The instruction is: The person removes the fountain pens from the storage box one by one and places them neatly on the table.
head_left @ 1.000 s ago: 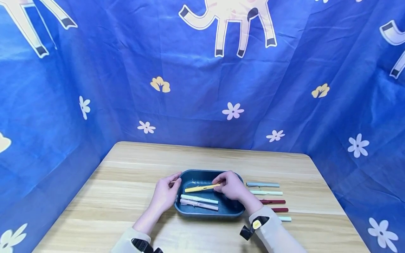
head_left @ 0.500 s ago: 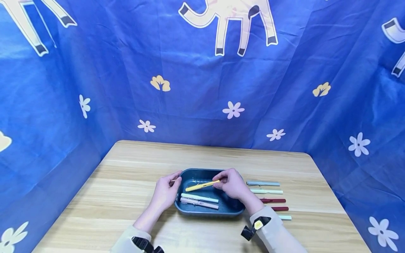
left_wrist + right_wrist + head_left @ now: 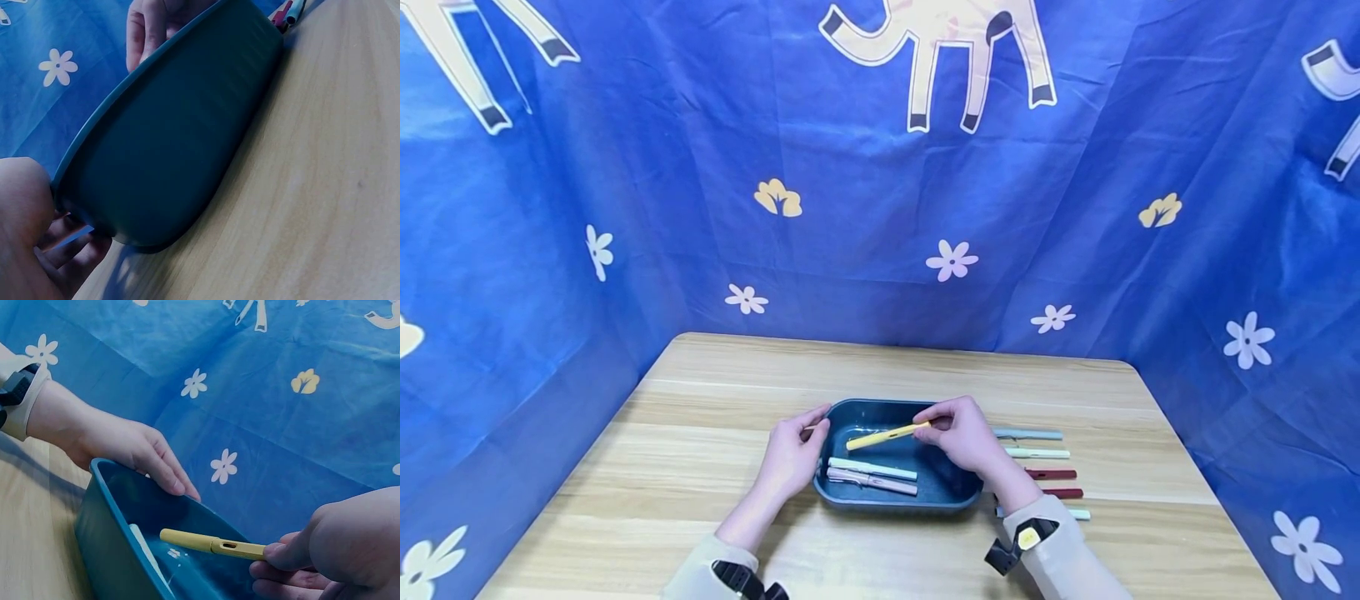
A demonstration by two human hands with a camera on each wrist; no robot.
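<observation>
My right hand (image 3: 957, 432) pinches a yellow pen (image 3: 883, 437) by its right end, between thumb and fingers. The pen slants above the floor of a dark teal tray (image 3: 895, 507), its far end pointing left and lower. At the tray's left end, my left hand (image 3: 796, 454) holds the rim. In the left wrist view its fingers (image 3: 81, 256) curl against the outer wall. Inside the tray, a pale white-blue pen (image 3: 872, 469) and a lilac pen (image 3: 880, 483) lie side by side near the front. The right wrist view shows the yellow pen (image 3: 206, 542) raised within the tray's walls.
Right of the tray, several pens lie in a column on the wooden table (image 3: 700, 417): a grey-blue pen (image 3: 1033, 435), a mint pen (image 3: 1041, 454), dark red pens (image 3: 1054, 474) and a pale green one (image 3: 1078, 515), partly behind my right arm. A blue patterned curtain (image 3: 865, 317) surrounds the table.
My right hand has shifted slightly right and up with the yellow pen, whose left end has lifted and moved right. The left hand stays at the tray's rim.
</observation>
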